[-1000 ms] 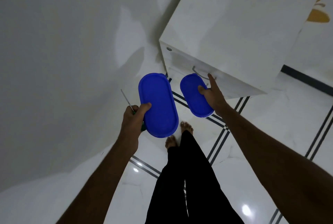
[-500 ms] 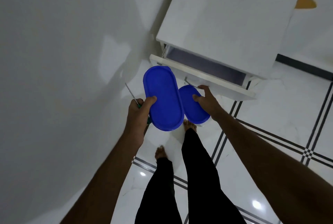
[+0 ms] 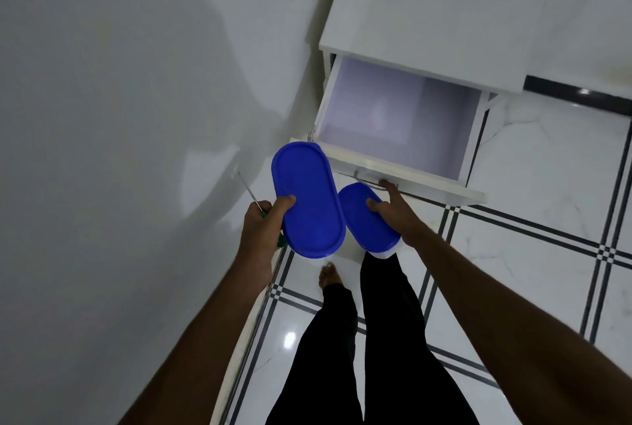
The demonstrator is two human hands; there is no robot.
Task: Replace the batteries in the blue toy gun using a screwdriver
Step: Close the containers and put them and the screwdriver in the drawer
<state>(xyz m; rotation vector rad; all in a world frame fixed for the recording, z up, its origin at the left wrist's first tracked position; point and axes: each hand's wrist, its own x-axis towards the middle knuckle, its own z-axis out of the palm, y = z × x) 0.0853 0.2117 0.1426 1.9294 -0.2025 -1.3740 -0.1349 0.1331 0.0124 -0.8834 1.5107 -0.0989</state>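
Cabinet [image 3: 437, 4]: white unit ahead of both hands, against the wall.
Drawer [image 3: 400, 116]: pulled out from the cabinet, just beyond the right hand; its visible interior shows nothing inside.
Large box [image 3: 307, 199]: blue oval lid up, held in the left hand, thumb curled over the near end of the lid. Contents hidden.
Small box [image 3: 367, 219]: blue lid, pale body, gripped in the right hand, just right of the large box and close to touching it.
Left hand [image 3: 263, 226]: closed round the large box and the screwdriver together.
Right hand [image 3: 393, 211]: thumb on the small box's lid, fingers under it; one finger reaches forward to the drawer's front edge.
Screwdriver [image 3: 251, 193]: thin shaft sticks out forward and left of the left hand, green handle trapped between palm and box.
Toy gun: not in view; its place relative to either hand cannot be told.
Batteries: not in view; possibly inside a box, unconfirmed.
Risk one: double load in the left hand; a shift of grip could drop the screwdriver onto the tiled floor [image 3: 533, 253] near the bare foot [image 3: 328, 276].
Risk two: the small box is held mainly by the thumb while a finger works the drawer; it could slip.
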